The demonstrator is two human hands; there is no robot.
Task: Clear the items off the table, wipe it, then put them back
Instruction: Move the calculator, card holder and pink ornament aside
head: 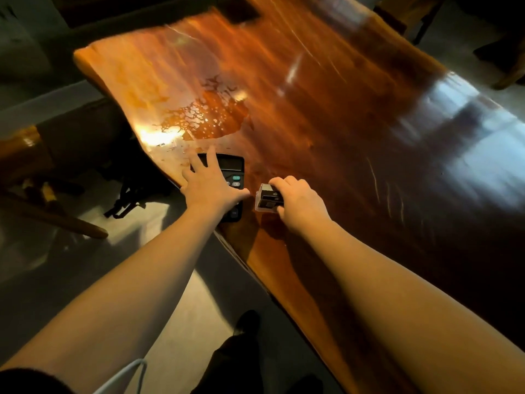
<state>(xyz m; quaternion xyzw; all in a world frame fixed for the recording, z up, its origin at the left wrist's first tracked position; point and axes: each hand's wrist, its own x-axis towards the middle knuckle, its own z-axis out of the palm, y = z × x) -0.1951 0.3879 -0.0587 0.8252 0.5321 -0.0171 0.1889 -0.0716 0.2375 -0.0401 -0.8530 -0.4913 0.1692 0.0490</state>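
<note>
Wooden table (326, 115), left hand (211, 189) flat on calculator (231, 166), right hand (301, 203) gripping small box (267, 199)

Head camera, looking steeply down, close over table (326, 115) edge (single view).

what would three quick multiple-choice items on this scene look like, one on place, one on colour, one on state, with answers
1. Where does the calculator lie?
A. near the table's edge
B. mid-table
C. on the floor

2. What colour is the calculator's body?
A. white
B. black
C. red

3. What is the right hand doing?
A. resting flat and empty
B. hanging off the table
C. gripping a small dark box

Answers:
1 A, it sits by the near edge of the table, under the left hand.
2 B, its casing shows black around the screen.
3 C, the fingers are closed around the small dark box.
</note>
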